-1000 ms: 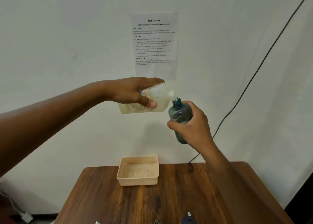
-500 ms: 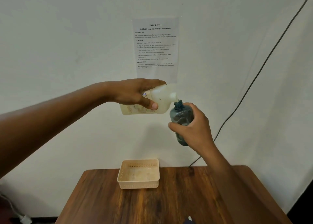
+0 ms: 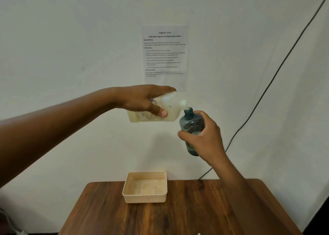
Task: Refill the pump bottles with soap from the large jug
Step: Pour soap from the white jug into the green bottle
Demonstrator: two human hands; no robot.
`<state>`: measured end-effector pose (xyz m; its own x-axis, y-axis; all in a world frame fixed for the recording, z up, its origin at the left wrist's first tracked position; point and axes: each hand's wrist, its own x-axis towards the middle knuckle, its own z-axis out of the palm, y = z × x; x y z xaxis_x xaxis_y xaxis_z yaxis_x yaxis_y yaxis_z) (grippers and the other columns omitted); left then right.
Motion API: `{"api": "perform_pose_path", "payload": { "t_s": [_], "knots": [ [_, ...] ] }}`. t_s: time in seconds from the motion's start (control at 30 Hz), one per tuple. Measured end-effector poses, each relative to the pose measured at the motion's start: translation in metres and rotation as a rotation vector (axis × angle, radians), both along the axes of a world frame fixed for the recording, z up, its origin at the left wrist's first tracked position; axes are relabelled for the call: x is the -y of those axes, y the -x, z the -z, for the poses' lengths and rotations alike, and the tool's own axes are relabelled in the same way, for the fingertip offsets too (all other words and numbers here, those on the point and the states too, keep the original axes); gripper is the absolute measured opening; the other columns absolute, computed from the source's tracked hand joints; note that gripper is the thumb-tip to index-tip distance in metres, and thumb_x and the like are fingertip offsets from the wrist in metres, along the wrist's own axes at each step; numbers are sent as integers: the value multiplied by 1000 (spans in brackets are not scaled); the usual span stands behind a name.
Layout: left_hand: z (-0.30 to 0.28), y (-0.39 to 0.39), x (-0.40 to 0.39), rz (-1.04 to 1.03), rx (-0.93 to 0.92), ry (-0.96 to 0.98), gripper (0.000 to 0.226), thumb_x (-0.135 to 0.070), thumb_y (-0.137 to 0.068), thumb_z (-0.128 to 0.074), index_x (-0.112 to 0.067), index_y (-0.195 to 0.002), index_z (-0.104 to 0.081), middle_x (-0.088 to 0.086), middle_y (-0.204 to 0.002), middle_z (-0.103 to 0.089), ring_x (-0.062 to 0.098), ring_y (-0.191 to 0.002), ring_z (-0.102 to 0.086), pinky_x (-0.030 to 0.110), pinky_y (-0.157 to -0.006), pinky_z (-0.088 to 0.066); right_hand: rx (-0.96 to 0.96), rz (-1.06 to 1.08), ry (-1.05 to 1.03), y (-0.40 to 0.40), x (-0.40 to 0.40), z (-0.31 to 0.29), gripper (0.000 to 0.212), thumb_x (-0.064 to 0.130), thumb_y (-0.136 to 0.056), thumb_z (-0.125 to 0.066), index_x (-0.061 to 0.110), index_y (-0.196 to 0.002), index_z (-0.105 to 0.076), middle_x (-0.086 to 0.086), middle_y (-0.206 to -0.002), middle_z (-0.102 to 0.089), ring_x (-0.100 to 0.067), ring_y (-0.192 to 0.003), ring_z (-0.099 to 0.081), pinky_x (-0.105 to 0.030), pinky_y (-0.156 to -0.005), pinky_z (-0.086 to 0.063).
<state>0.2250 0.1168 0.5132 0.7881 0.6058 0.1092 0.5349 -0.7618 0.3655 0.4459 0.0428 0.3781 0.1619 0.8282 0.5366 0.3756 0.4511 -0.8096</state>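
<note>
Head camera view, looking forward and down: both arms are raised in front of a pale wall, above a wooden table (image 3: 187,215). The left hand (image 3: 142,101) grips the large jug (image 3: 169,108), a translucent whitish container with a printed label, fingers wrapped over its top and thumb pressed against its near face. The jug is tipped close to horizontal, spout pointing right and slightly down. The spout sits at the open mouth of a dark blue-grey pump bottle (image 3: 191,126), touching or just inside the rim; which of the two cannot be told. The right hand (image 3: 208,138) clasps this bottle around its middle and lower body, thumb across the front, fingers curled behind, holding it roughly upright with a slight lean. No pump head is fitted on it. A little pale liquid shows low inside the bottle. Below, a beige perforated basket (image 3: 145,199) stands at the table's far edge, near the wall. A printed instruction sheet (image 3: 164,55) is fixed to the wall above the hands, and a dark cable (image 3: 267,90) runs diagonally down the wall on the right.
</note>
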Motion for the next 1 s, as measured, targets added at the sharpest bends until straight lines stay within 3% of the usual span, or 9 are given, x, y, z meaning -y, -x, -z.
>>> {"api": "perform_pose_path", "payload": {
  "t_s": [0.57, 0.67, 0.8, 1.0],
  "knots": [
    [-8, -4, -4, -5, -25, -11, 71, -50, -84, -70, -36, -148, -43, -14, -123, -62, 5, -109, -61, 17, -83, -49, -6, 14, -14, -3, -3, -3, 54, 41, -64, -81, 47, -110, -54, 29, -101, -61, 16, -97, -55, 1, -60, -44],
    [-10, -5, -4, -1, -26, -21, 70, -52, -84, -69, -36, -148, -44, -15, -122, -63, 2, -108, -61, 14, -83, -48, -7, 11, -13, -3, -3, -6, 51, 42, -63, -82, 51, -105, -53, 32, -98, -61, 17, -96, -55, 1, -60, -43],
    [-11, -6, -7, -8, -24, -13, 72, -54, -83, -70, -39, -148, -43, -15, -122, -63, 6, -110, -62, 22, -87, -51, -4, 2, -25, -3, -2, -9, 49, 43, -63, -80, 54, -102, -52, 44, -96, -57, 17, -96, -55, 1, -59, -44],
    [-12, -7, -8, -10, -27, -8, 69, -55, -83, -70, -41, -145, -44, -21, -118, -63, -1, -106, -61, 19, -84, -50, -9, -3, -37, -4, -3, -10, 49, 42, -63, -80, 53, -101, -53, 45, -96, -57, 17, -97, -55, 1, -60, -43]
  ]
}}
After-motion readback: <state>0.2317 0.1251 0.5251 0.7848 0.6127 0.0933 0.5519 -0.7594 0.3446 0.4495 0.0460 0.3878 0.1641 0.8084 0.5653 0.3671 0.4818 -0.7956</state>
